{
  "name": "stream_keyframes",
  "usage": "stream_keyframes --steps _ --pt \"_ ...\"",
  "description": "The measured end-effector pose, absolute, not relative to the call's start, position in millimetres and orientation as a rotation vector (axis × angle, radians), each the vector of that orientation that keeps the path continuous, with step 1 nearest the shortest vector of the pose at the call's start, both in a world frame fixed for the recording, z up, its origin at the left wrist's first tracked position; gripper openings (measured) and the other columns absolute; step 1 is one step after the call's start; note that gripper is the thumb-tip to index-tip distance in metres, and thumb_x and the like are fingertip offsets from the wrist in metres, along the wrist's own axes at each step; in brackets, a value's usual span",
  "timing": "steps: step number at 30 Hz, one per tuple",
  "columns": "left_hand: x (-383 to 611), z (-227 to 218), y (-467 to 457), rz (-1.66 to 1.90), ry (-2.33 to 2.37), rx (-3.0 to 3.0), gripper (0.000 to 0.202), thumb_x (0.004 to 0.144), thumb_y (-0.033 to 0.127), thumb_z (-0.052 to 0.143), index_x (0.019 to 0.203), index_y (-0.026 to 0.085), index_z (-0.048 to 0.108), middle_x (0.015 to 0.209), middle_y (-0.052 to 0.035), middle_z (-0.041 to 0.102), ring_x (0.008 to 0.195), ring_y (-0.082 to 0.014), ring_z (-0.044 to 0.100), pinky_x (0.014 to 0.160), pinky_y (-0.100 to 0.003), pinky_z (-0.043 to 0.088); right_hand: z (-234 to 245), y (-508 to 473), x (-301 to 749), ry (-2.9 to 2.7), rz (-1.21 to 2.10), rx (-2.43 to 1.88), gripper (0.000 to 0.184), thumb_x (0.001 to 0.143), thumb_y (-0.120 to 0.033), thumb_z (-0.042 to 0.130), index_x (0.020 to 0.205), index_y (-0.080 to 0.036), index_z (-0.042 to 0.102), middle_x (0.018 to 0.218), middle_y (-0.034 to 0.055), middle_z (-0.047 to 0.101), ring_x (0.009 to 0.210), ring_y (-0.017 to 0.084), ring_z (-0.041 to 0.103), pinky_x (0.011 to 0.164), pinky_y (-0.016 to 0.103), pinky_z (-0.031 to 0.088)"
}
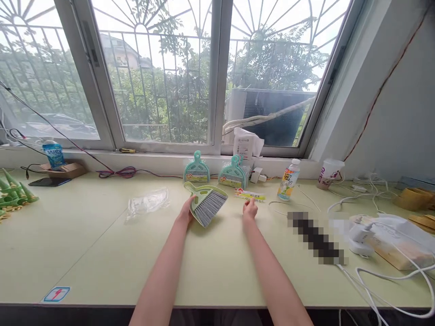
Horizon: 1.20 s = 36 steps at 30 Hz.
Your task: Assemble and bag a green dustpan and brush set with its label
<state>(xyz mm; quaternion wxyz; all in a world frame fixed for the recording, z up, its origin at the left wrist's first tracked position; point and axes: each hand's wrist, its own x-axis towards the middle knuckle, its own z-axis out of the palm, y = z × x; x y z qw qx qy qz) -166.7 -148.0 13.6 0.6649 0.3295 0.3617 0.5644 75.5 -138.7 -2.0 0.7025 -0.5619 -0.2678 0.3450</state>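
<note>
My left hand (186,210) holds a small mint-green hand broom (207,203) by its handle, with the grey bristles tilted toward me. My right hand (250,210) rests just above the tabletop with its fingers loosely bunched, holding nothing. It is nearest to a colourful paper card (249,195) lying on the table. Behind the held broom stand two similar mint-green brushes in plastic wrap (196,168) (233,172). To the left of my left hand lies a crumpled clear plastic wrapper (147,203).
A pale green table (102,253) runs under a window. On it are a drink bottle (288,179), a paper cup (329,174), a white bag (390,240), white cables, a coil of red-black wire (117,172), a cardboard tray (63,170) and green plastic pieces (15,192).
</note>
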Motion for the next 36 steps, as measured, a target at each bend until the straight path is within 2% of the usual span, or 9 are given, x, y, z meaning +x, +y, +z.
stream_keyframes --steps 3,6,10,13,16,19,24,31,36 --pt "-163.1 16.7 -152.6 1.188 0.893 0.773 0.032 0.086 0.038 0.053 0.104 0.014 0.062 0.091 -0.0113 0.072 0.083 -0.0233 0.069 0.077 -0.033 0.055 -2.6 -134.9 94.0 -0.469 0.628 -1.232 0.056 0.092 -0.064 0.005 0.056 -0.025 0.023 0.040 -0.0071 0.025 0.031 0.009 0.028 0.033 0.022 0.023" --pt "-159.9 18.0 -153.5 1.115 0.949 0.820 0.034 0.085 0.044 0.054 0.101 0.016 0.064 0.091 -0.0103 0.072 0.082 -0.0234 0.069 0.077 -0.033 0.054 -2.8 -135.0 95.0 -0.496 0.550 -1.286 0.056 0.091 -0.063 -0.002 0.057 -0.025 0.022 0.044 -0.0057 0.027 0.035 0.010 0.032 0.037 0.023 0.025" --pt "-154.6 17.2 -152.6 1.080 0.916 0.915 0.035 0.087 0.046 0.051 0.102 0.017 0.065 0.095 -0.0080 0.072 0.085 -0.0215 0.068 0.079 -0.030 0.053 1.0 -146.6 70.4 -0.866 0.278 -1.503 0.054 0.097 -0.050 0.018 0.056 -0.022 0.040 0.053 0.0009 0.048 0.048 0.014 0.044 0.050 0.025 0.032" --pt "-144.6 16.6 -155.1 0.979 0.925 1.000 0.035 0.087 0.045 0.051 0.104 0.018 0.064 0.096 -0.0071 0.072 0.087 -0.0216 0.068 0.082 -0.031 0.051 7.2 -164.0 38.9 -1.469 0.008 -1.511 0.040 0.098 -0.036 0.030 0.074 -0.020 0.057 0.070 0.0032 0.060 0.063 0.016 0.053 0.058 0.026 0.033" --pt "-131.3 16.2 -159.5 0.884 0.944 1.066 0.037 0.087 0.047 0.053 0.106 0.017 0.064 0.094 -0.0070 0.073 0.089 -0.0233 0.067 0.085 -0.033 0.050 14.9 -180.4 12.7 -1.889 -0.210 -1.466 0.018 0.095 -0.027 0.043 0.096 -0.019 0.059 0.099 0.0089 0.062 0.089 0.020 0.055 0.066 0.027 0.035" --pt "-121.7 13.5 -160.3 0.851 0.930 1.112 0.041 0.086 0.049 0.054 0.106 0.015 0.063 0.092 -0.0072 0.073 0.092 -0.0253 0.066 0.088 -0.036 0.048 21.4 -186.7 6.5 -1.926 -0.287 -1.641 0.018 0.095 -0.025 0.044 0.098 -0.015 0.059 0.096 0.0130 0.062 0.090 0.025 0.053 0.073 0.032 0.034" --pt "-118.1 6.0 -152.7 0.895 0.912 1.166 0.045 0.087 0.053 0.050 0.111 0.016 0.062 0.099 -0.0076 0.072 0.098 -0.0252 0.065 0.091 -0.035 0.047 22.1 -182.3 21.3 -1.924 -0.367 -1.732 0.032 0.098 -0.025 0.038 0.087 -0.013 0.065 0.086 0.0156 0.065 0.086 0.026 0.053 0.076 0.037 0.030" --pt "-119.0 11.5 -156.3 0.845 0.954 1.097 0.047 0.087 0.053 0.050 0.110 0.014 0.064 0.098 -0.0098 0.072 0.094 -0.0276 0.066 0.086 -0.036 0.049 14.7 -174.5 25.1 -1.830 -0.163 -1.607 0.037 0.094 -0.025 0.043 0.066 -0.017 0.066 0.072 0.0055 0.067 0.066 0.016 0.054 0.073 0.032 0.027" --pt "-119.7 15.5 -156.7 0.855 0.874 1.073 0.044 0.088 0.050 0.050 0.112 0.015 0.064 0.105 -0.0086 0.071 0.101 -0.0289 0.064 0.090 -0.037 0.048 15.3 -170.8 31.3 -1.644 0.027 -1.577 0.040 0.090 -0.027 0.045 0.055 -0.019 0.061 0.064 0.0021 0.065 0.066 0.015 0.055 0.073 0.028 0.029"
